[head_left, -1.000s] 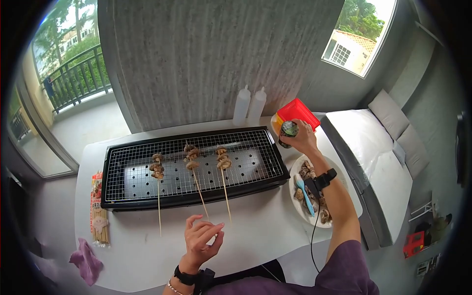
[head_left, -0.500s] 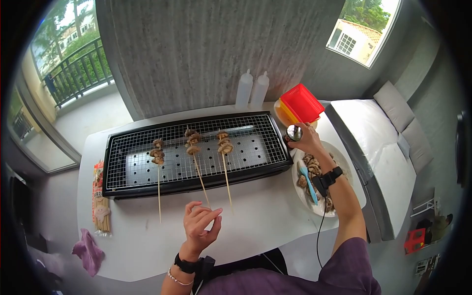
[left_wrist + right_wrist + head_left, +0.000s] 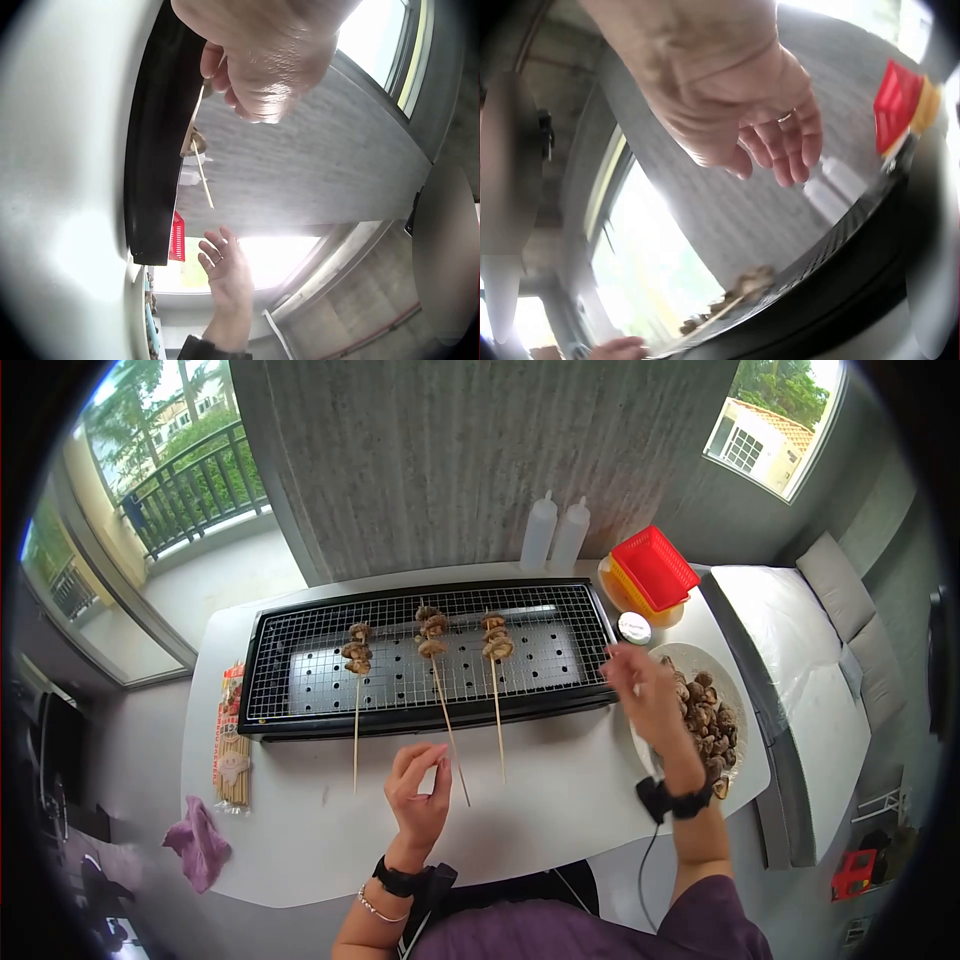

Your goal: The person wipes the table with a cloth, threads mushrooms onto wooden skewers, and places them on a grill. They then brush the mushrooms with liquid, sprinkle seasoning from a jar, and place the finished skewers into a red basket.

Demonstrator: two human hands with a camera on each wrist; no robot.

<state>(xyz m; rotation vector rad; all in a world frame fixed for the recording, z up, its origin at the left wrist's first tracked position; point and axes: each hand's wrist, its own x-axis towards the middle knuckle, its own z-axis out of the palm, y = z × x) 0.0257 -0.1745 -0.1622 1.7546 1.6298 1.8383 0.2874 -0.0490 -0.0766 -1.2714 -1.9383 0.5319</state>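
My left hand hovers over the worktop in front of the grill, its finger and thumb bent toward each other with a gap left between them. The stick of the middle skewer passes just beside those fingertips; whether they touch it I can't tell. My right hand is empty and blurred, raised near the grill's right end and over the edge of the plate, its fingers loosely bent and the thumb apart.

Three skewers of mushrooms lie on the wire rack, the left skewer and the right skewer on either side of the middle one, their bare sticks reaching out past the front edge. More loose mushrooms are heaped on the plate to my right. A jar with a white lid stands upright between the grill and the baskets, a red basket sitting in a yellow basket. Two clear bottles stand behind the grill, close together. To my left lie a pack of sticks and, at the worktop's edge, a purple cloth.
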